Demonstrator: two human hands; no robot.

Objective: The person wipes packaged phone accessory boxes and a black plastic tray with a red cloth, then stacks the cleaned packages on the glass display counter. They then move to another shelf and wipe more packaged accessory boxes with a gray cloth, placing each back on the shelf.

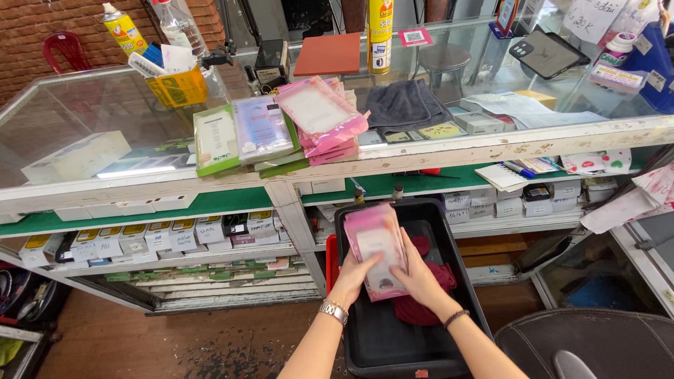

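Both my hands hold a stack of pink flat packets [375, 242] over a black plastic bin [449, 281] that stands below the glass counter. My left hand [351, 272], with a metal watch on the wrist, grips the stack's left lower edge. My right hand [415, 274], with a dark bracelet, grips its right side. Dark red cloth [428, 298] lies inside the bin under the stack. On the counter top rest more pink packets [321, 116] and green and clear packets [242, 133].
The glass counter [491, 144] carries a grey cloth [404, 104], a yellow spray can [380, 35], a red pad [328, 54] and a yellow holder [179, 85]. Shelves below hold several small boxes [147, 235]. A black stool seat [590, 344] is at the lower right.
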